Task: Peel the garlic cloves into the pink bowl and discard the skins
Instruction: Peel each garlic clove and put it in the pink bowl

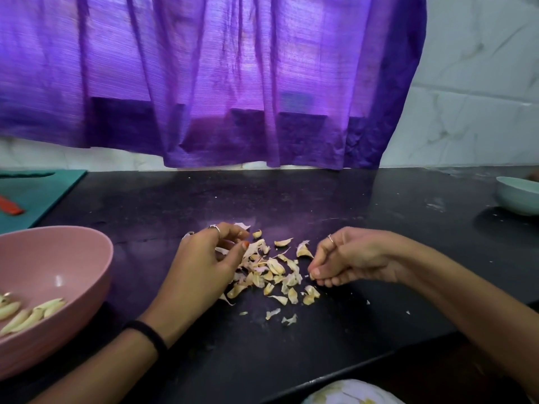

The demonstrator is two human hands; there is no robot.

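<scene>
A pile of papery garlic skins lies on the black counter between my hands. My left hand sits at the pile's left edge, its fingers curled round some of the skins. My right hand is at the pile's right edge, fingers curled downward and pinching a small piece of skin against the counter. The pink bowl stands at the left with several peeled cloves inside.
A teal cutting board with a red-handled item lies at the far left. A pale green bowl stands at the right edge. A purple curtain hangs behind the counter. The counter's front edge runs diagonally at lower right.
</scene>
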